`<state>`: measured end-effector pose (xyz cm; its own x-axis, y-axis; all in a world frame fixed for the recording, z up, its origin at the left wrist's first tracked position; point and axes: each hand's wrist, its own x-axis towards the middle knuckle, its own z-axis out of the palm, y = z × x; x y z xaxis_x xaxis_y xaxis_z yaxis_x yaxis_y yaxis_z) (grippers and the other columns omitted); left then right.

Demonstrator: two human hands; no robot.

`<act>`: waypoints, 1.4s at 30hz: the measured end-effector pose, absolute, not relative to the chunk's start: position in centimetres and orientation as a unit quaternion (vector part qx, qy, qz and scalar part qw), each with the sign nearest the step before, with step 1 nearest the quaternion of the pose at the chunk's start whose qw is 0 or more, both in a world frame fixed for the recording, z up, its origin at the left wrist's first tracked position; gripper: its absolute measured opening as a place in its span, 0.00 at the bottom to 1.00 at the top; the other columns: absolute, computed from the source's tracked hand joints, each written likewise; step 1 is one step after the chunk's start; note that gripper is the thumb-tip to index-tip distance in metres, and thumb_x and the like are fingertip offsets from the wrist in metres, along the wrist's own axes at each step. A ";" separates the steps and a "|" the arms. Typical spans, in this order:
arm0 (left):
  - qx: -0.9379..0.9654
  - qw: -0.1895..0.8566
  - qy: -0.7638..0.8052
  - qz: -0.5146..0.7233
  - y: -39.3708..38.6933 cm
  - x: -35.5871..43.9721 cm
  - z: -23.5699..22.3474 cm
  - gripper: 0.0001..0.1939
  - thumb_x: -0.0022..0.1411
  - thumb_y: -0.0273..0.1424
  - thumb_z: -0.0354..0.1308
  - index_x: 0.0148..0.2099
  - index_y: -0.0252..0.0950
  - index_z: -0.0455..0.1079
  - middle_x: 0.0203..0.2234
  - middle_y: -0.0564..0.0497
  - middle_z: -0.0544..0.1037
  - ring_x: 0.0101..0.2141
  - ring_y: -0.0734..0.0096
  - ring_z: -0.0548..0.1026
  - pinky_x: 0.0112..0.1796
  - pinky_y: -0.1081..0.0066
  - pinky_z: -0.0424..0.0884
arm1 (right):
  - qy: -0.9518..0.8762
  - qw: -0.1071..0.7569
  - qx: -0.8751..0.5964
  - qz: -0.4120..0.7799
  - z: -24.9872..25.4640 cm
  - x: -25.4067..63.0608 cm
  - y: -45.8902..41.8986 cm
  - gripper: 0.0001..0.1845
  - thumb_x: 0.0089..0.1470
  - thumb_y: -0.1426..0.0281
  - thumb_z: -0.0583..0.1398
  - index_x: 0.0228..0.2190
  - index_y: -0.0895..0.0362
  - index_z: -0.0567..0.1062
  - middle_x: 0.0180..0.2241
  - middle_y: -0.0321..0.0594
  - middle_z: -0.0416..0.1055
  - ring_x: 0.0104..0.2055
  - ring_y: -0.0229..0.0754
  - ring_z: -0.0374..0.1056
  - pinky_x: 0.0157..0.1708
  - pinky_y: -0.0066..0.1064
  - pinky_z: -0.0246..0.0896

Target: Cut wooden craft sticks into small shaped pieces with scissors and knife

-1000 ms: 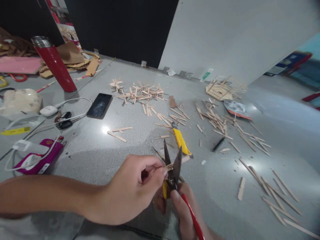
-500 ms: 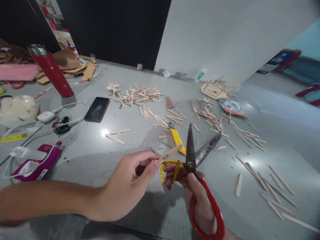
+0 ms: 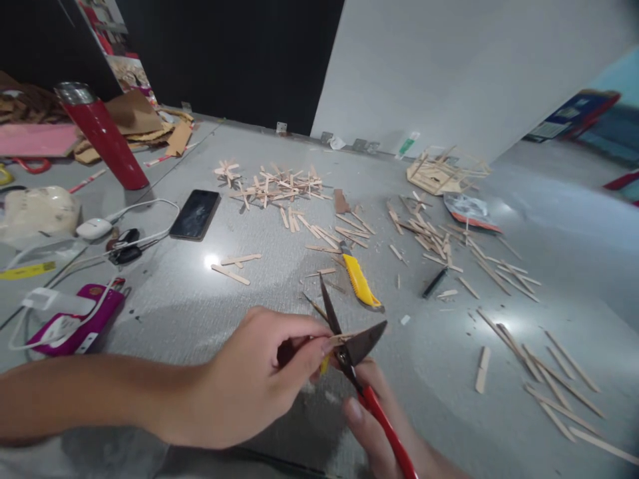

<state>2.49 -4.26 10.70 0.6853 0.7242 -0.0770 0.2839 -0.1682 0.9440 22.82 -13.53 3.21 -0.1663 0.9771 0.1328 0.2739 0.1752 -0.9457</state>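
Between thumb and fingers, my left hand [image 3: 254, 379] pinches a short wooden craft stick [image 3: 344, 337]. My right hand [image 3: 374, 426] grips scissors [image 3: 384, 426] with one red handle and one yellow handle, the yellow one mostly hidden behind my left fingers. Their dark blades are spread, and the stick lies between them close to the pivot. On the table just beyond the blades rests a yellow utility knife [image 3: 360, 276]. A thin dark tool [image 3: 435, 283] lies farther right.
Piles of craft sticks [image 3: 279, 186] cover the table's middle, with more loose sticks [image 3: 539, 372] at right. A stick-built frame [image 3: 444, 174] stands at the back. At left are a phone [image 3: 196, 214], a red bottle [image 3: 107, 143], a purple power strip [image 3: 80, 319] and cables.
The scissors have swung left and turned, bringing their open blades around the craft stick. My left hand stays nearly in place, still pinching the stick.
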 end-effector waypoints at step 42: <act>0.707 0.600 0.332 0.173 -3.1 2.0 12.0 0.19 0.73 0.28 0.50 0.27 0.34 0.68 0.19 0.59 0.64 0.22 0.81 0.59 0.22 0.78 0.53 | -0.567 0.393 -0.479 0.542 4.0 21.1 -12.9 0.25 0.67 0.46 0.51 0.37 0.55 0.70 0.30 0.38 0.62 0.28 0.40 0.58 0.25 0.32 0.55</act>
<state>2.01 -3.09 11.95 0.7199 0.6766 -0.1549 0.2621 -0.0583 0.9633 21.10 -12.92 4.01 -0.2308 0.9702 -0.0735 0.1176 -0.0472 -0.9919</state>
